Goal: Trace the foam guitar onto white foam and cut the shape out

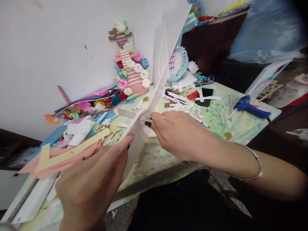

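A large white board, seen almost edge-on, stands tilted upright in front of me. My left hand pinches its lower near edge between thumb and fingers. On the board's right side my right hand is closed, its thumb against a flat grey blade-like strip. That strip crosses the board's edge and sticks out on the left; whether it is a knife blade cannot be made out. The right fingers' grip is partly hidden. Behind the board rises a folded white panel.
Paper scraps and a cream L-shaped strip litter the table's left side. A paper-flower staircase model leans on the wall. A blue glue gun, black phone and glasses lie at right. A round flowered frame stands behind.
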Tool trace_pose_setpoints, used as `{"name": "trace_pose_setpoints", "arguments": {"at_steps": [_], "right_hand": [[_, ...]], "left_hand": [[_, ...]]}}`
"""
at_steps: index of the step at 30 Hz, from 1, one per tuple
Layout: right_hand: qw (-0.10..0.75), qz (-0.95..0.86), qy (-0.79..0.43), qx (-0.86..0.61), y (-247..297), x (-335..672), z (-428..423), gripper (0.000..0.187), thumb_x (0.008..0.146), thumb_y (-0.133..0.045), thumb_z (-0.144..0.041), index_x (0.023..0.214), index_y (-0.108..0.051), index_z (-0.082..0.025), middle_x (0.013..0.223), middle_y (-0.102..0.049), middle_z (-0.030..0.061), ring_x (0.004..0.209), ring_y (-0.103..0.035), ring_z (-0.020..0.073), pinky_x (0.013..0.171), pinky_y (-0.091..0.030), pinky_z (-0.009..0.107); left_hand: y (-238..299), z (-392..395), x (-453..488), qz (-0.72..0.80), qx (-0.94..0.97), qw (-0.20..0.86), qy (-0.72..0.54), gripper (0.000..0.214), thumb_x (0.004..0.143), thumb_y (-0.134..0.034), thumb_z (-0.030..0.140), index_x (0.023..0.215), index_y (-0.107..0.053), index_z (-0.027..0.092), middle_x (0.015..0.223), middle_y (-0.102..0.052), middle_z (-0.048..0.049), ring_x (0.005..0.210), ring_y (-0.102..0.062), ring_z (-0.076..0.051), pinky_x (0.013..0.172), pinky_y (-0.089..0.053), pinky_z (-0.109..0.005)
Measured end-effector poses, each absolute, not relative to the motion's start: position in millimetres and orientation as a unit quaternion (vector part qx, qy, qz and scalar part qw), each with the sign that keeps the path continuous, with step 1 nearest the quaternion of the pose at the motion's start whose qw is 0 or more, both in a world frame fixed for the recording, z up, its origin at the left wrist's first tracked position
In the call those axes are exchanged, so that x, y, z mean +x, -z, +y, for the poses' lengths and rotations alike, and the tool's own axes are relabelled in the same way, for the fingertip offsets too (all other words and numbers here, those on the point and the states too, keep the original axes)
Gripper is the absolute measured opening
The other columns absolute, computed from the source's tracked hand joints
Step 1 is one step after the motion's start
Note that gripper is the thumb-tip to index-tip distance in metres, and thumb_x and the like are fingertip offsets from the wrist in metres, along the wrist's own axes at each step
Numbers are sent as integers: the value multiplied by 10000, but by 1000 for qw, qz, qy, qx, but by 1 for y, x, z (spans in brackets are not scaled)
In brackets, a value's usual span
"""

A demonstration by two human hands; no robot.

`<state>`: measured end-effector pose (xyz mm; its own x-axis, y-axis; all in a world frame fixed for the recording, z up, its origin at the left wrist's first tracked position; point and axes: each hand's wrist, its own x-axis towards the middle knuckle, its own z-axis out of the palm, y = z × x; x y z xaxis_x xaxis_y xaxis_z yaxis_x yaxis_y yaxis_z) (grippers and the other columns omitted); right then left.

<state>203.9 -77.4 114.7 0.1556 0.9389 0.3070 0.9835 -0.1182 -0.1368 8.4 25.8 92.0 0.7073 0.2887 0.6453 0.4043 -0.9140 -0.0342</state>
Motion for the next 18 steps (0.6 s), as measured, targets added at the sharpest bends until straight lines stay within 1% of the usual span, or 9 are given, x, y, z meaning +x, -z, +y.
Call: {"name": "trace_pose_setpoints", "arguments": {"at_steps": [3,6,10,14,18], "right_hand": [[148,-641,68,-750,-112,206,-78,310,932,-318,-227,879,-612,-146,690,-626,81,569,-529,165,526,-246,283],[140,-637,65,-755,-111,208,-79,333,940,-306,-253,877,-616,-146,658,-610,73,537,-501,159,518,-231,282],[131,-631,63,-762,-109,212,-81,367,950,-281,-262,849,-613,-141,643,-594,68,508,-465,145,505,-198,282],[130,-625,45,-769,-108,215,-83,424,965,-238,-280,853,-620,-135,646,-593,71,501,-432,130,515,-198,280],[130,-628,32,-767,-109,217,-83,449,964,-225,-278,831,-628,-134,628,-583,71,487,-402,125,511,-204,276]], "left_hand": [[-97,23,11,-204,-908,145,336,443,818,-618,184,1205,-584,398,659,-672,75,545,-586,-103,505,-384,-254],[-99,22,12,-206,-909,154,327,403,828,-609,186,1180,-594,381,606,-647,74,532,-570,-104,499,-370,-256],[-98,26,10,-177,-912,172,328,415,811,-627,170,1179,-595,360,642,-667,74,511,-562,-89,480,-365,-248],[-97,29,10,-150,-908,181,346,416,788,-651,158,1157,-611,347,659,-680,74,525,-582,-86,491,-391,-243],[-98,28,9,-169,-910,178,335,393,810,-630,182,1154,-605,370,698,-698,80,529,-586,-87,466,-381,-248]]}}
